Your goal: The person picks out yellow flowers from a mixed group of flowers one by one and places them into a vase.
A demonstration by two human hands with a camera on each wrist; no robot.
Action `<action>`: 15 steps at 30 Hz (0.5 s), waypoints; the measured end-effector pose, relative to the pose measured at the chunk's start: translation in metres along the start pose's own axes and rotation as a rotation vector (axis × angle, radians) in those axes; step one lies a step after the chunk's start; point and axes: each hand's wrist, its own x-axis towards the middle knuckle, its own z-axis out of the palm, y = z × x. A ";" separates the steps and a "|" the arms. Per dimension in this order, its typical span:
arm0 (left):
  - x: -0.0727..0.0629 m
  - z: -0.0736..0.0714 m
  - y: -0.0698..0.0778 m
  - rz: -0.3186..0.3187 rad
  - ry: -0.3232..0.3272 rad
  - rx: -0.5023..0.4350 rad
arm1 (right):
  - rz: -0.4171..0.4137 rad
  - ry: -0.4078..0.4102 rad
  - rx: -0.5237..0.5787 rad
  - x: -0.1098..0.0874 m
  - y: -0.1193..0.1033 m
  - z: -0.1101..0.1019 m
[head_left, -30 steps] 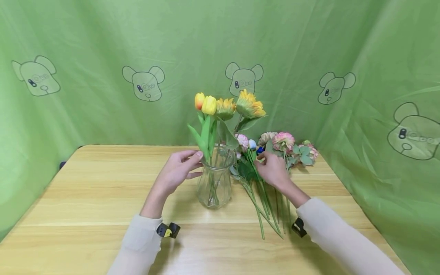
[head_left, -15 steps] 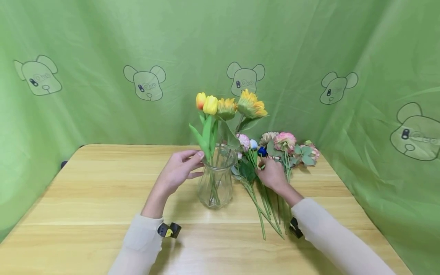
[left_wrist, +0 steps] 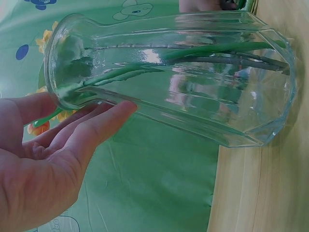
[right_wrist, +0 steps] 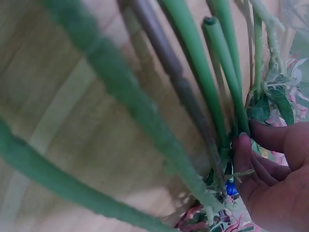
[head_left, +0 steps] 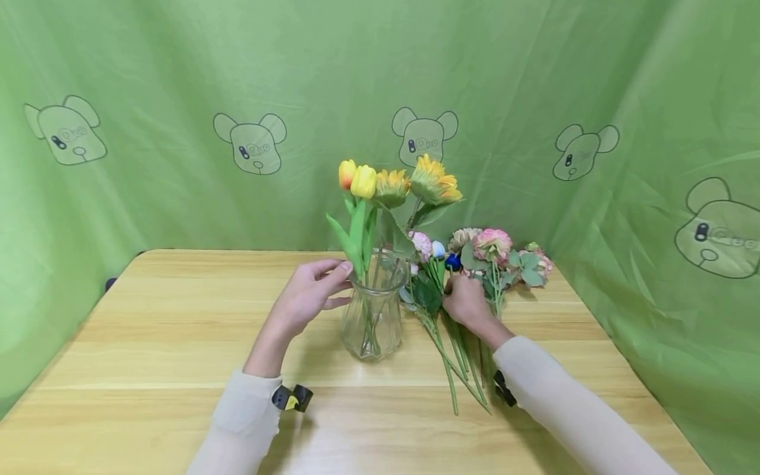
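Note:
In the head view, my left hand [head_left: 315, 288] rests against the neck of a clear glass vase [head_left: 373, 323]. Its fingers are fairly straight, as the left wrist view shows, with the thumb at the rim. Yellow tulips [head_left: 363, 181] and sunflowers [head_left: 436, 179] stand in the vase. My right hand [head_left: 469, 303] is over the flowers lying right of the vase. In the right wrist view, its thumb and fingertips pinch a green flower stem [right_wrist: 227, 63]. Just beyond the fingers is a blue flower [head_left: 452, 262]; the grip partly hides where the stem meets its head.
Pink flowers [head_left: 492, 245], a pale blue tulip [head_left: 437, 249] and a beige bloom [head_left: 464, 238] lie on the wooden table [head_left: 178, 330], several stems pointing toward me. A green curtain [head_left: 332, 79] hangs behind and at both sides.
My right hand has come slightly toward me, down along the stems, uncovering the blue flower head. My left hand stays at the vase, and the flowers in it look unmoved.

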 end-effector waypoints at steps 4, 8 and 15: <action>0.000 0.001 0.000 0.000 -0.002 0.002 | 0.014 -0.028 0.013 0.000 0.000 0.000; -0.001 0.001 0.000 -0.003 -0.002 0.006 | 0.029 -0.037 0.031 0.000 -0.002 0.000; -0.001 0.001 0.000 -0.004 0.004 0.007 | 0.027 -0.013 0.030 0.000 -0.002 -0.001</action>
